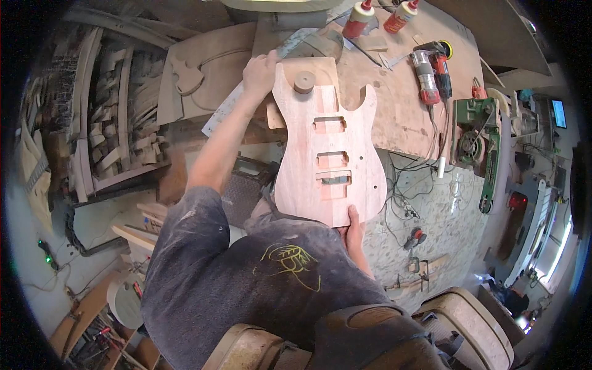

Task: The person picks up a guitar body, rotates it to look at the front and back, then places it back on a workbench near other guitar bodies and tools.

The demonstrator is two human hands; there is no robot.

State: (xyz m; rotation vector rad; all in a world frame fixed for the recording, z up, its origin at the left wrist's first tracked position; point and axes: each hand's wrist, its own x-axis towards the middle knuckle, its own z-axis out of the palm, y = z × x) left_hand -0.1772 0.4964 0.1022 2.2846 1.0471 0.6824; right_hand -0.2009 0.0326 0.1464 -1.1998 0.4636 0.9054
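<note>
An unfinished pale wooden electric guitar body [296, 142] lies face up before me, its routed cavities and two small holes showing. My right hand [354, 235] grips its near end, thumb on the top face and fingers hidden underneath. My left hand [259, 77] is beside the upper left horn, over a long speckled strip [225, 110]. Its fingers look curled, but what they hold is hidden. A thick brown round disc [303, 82] with a dark centre sits at the neck end. Beneath the far end shows a flat wooden board [324, 62].
On the bench [382, 117] are two red-capped glue bottles [357, 20], a caliper [393, 60] and corded power tools [425, 77]. A green machine [472, 132] stands right. Wood offcuts fill the left rack [111, 132]. Cables [404, 200] hang over the floor.
</note>
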